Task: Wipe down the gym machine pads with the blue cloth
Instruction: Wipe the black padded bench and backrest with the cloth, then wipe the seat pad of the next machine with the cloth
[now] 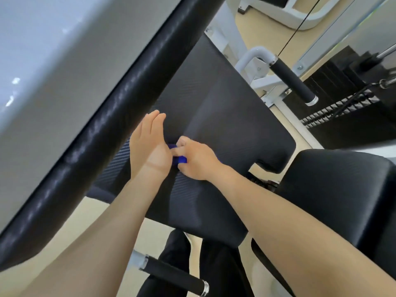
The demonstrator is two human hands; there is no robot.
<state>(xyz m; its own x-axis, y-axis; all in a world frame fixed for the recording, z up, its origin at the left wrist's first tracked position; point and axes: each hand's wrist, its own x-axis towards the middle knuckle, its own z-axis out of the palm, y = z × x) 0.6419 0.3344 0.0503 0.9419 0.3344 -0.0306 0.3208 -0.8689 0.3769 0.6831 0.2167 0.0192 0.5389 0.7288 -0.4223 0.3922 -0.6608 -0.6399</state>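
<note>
**Blue cloth bunched small between the hands — risk of poor wiping**

Blue cloth (179,156) is in the middle of the scene, crumpled into a small wad against the textured back pad (225,129), between my two hands. Only a little of it shows.

What could go wrong, in my judgement: the cloth is so bunched that it covers very little of the pad, so a stroke may leave much surface unwiped. It could also slip out of the pinch and drop along the sloped pad toward the floor, because only fingertips seem to hold it. The seat pad (342,200) at near right and the long black roll pad (120,103) at left look not yet reached, so I think much of the task remains.

Pose: my right hand (198,161) has the fingers curled and pinches the cloth, with the knuckles turned up and the forearm coming from near right. My left hand (149,146) is straight and flat, fingers together and pointing far, its heel touching the cloth. A black handle (293,82) stands well apart at far right.
</note>
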